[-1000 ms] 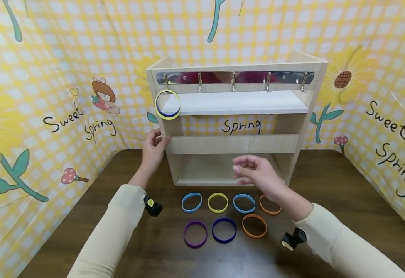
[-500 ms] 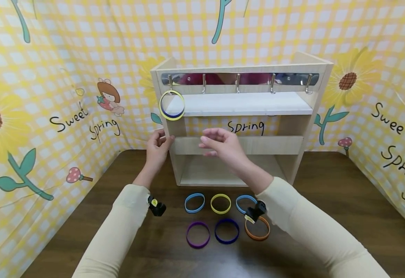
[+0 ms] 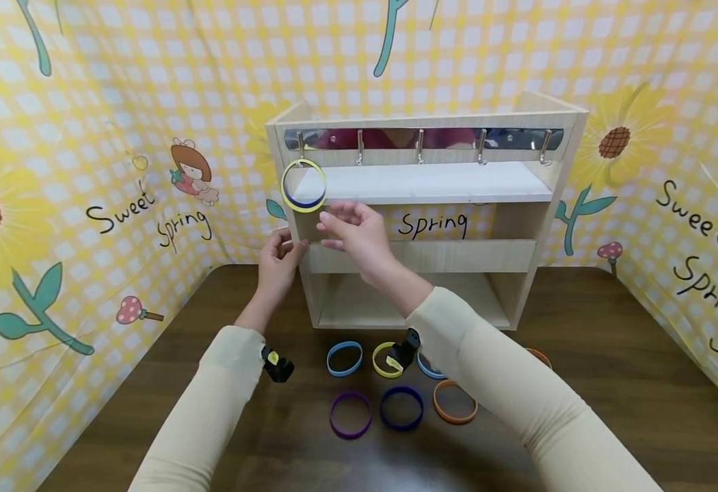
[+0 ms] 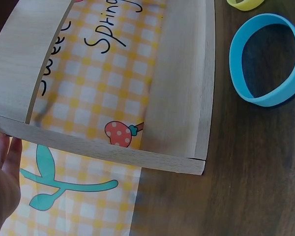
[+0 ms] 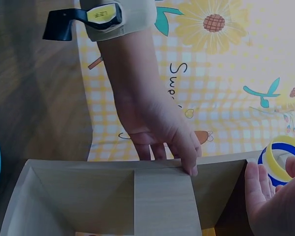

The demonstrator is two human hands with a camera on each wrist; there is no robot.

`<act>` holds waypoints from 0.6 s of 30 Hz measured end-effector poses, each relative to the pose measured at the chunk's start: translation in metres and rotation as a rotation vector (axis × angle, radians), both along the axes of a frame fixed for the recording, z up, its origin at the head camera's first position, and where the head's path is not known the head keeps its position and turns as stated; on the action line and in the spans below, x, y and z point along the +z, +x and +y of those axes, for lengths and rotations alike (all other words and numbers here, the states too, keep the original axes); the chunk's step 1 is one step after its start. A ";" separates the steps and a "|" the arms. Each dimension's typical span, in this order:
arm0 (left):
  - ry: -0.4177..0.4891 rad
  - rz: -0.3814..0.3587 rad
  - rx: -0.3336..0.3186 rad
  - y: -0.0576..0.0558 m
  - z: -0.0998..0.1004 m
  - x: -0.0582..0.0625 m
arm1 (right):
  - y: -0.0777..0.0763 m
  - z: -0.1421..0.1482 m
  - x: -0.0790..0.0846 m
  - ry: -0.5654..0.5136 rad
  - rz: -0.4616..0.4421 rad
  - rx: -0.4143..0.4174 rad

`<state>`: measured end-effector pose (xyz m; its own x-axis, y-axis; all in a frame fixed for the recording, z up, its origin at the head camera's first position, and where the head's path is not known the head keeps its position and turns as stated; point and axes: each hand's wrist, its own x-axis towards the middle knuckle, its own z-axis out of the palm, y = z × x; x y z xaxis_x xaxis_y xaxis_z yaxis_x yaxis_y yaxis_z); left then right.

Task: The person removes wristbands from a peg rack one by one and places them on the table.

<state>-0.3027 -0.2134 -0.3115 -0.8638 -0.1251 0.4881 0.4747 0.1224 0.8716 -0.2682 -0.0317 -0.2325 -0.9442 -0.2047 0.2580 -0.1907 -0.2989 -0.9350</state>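
Observation:
A yellow wristband (image 3: pixel 324 184) and a dark blue wristband (image 3: pixel 302 204) hang together from the leftmost hook of a pale wooden shelf unit (image 3: pixel 420 256). My left hand (image 3: pixel 279 263) holds the unit's left side panel. In the right wrist view its thumb lies on the front edge and its fingers are at the outer face. Just below and right of the hanging bands is my right hand (image 3: pixel 362 236), fingers loosely bent, thumb apart, nothing held. In the right wrist view this hand (image 5: pixel 273 199) appears beside the bands; whether it touches them I cannot tell.
A metal strip (image 3: pixel 390 139) carries several hooks. On the dark table lie light blue (image 3: pixel 328 361), yellow (image 3: pixel 374 361), purple (image 3: pixel 349 436), dark blue (image 3: pixel 401 428) and orange (image 3: pixel 455 420) wristbands. My right sleeve (image 3: pixel 476 362) partly covers some.
My right hand has moved left and up, from in front of the lower compartment to near the hanging wristbands. My left hand stays on the side panel. The view shifted slightly.

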 end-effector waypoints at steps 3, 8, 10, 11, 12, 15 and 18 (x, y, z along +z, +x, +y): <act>-0.007 0.000 0.001 0.008 0.003 0.007 | -0.001 -0.004 0.002 -0.016 -0.011 -0.003; 0.003 -0.006 -0.003 0.010 0.006 0.007 | -0.004 -0.010 0.004 -0.041 -0.041 -0.009; 0.015 -0.002 -0.008 0.010 0.006 0.007 | -0.005 -0.012 0.005 -0.049 -0.053 -0.006; 0.019 0.003 -0.008 0.010 0.006 0.007 | -0.005 -0.013 0.005 -0.049 -0.058 -0.006; 0.024 0.007 -0.010 0.010 0.006 0.007 | -0.005 -0.013 0.006 -0.052 -0.063 -0.006; 0.032 0.022 -0.016 0.009 0.006 0.007 | -0.006 -0.015 0.008 -0.063 -0.074 -0.007; 0.030 0.032 -0.020 0.008 0.005 0.008 | -0.006 -0.015 0.010 -0.074 -0.088 -0.005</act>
